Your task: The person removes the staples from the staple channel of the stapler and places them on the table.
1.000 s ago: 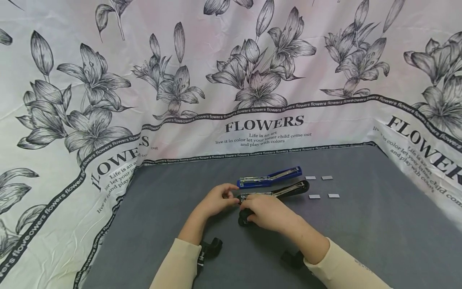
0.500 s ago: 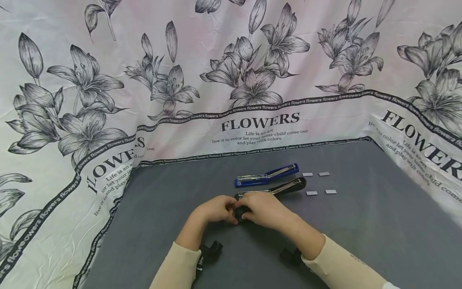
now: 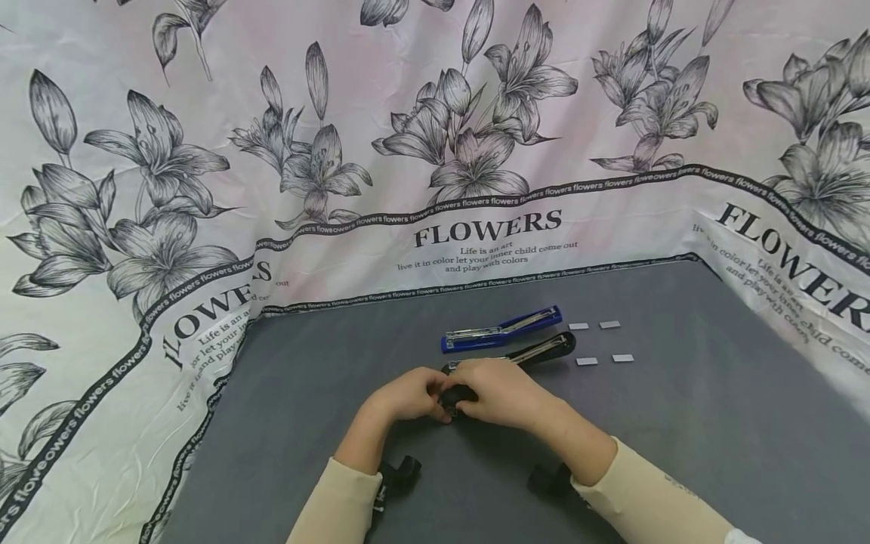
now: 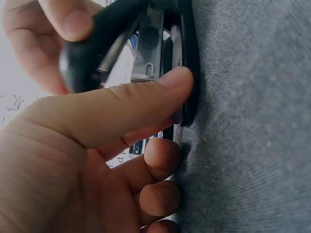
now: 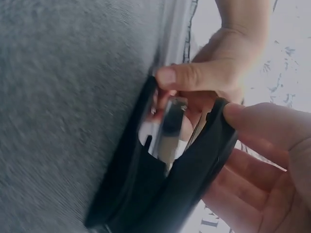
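Note:
Between my two hands, a black stapler [image 3: 458,395] stands on the grey tabletop with its top arm raised from the base. The thumb and fingers of my left hand [image 3: 406,395] pinch the front end of the base. In the right wrist view, the top arm [image 5: 209,150] is pinched by my right hand [image 3: 504,393]. A metal staple magazine [image 4: 148,53] shows between arm and base in the left wrist view. Just behind my hands lies another black stapler [image 3: 559,345], spread wide, partly hidden by my right hand. Beyond it is a blue stapler [image 3: 503,329], also spread wide.
Several small pale staple strips, one a near strip [image 3: 587,362] and one a far strip [image 3: 609,325], lie right of the spread staplers. Floral cloth [image 3: 489,272] rises behind the grey tabletop [image 3: 680,423]. Black wrist gear [image 3: 402,473] hangs below my left wrist.
My left hand has come down from the end of the spread black stapler to the nearer black stapler, and now grips its base. My right hand stays on that stapler. The view shifts slightly.

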Available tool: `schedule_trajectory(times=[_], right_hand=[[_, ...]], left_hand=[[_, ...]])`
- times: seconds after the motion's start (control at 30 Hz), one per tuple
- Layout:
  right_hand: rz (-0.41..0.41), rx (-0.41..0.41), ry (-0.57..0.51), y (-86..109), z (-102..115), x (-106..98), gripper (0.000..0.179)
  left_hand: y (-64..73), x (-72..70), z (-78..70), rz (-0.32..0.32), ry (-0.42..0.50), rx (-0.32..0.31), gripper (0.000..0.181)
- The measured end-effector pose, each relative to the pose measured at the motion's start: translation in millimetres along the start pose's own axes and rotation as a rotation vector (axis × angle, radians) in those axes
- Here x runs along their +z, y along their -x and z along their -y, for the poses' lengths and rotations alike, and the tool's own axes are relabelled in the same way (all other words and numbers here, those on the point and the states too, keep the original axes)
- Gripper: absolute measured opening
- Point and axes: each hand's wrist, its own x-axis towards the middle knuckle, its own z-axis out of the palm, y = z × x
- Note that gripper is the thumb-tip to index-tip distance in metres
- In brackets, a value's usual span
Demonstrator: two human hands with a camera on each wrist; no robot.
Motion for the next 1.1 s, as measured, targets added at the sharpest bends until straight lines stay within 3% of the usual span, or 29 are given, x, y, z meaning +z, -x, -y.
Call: schedule_trajectory(times=[0.43,0.73,1.1], right_hand=[[0.034,0.038,-0.163,15.6,-3,-34,0.036],[0.006,0.072,-0.193,35.3,-18,-56,0.039],[-0.089,0.123,-0.160,62.6,-32,-72,0.037]], left_hand=[[3.3,1.4,1.5,-0.039,0.004,-0.023,0.020],[0.7,2.4,0.3,-0.051,-0.006,-0.006,0.021],[1.1,2.8,-4.8,-0.026,0.010,-0.027,0.023]])
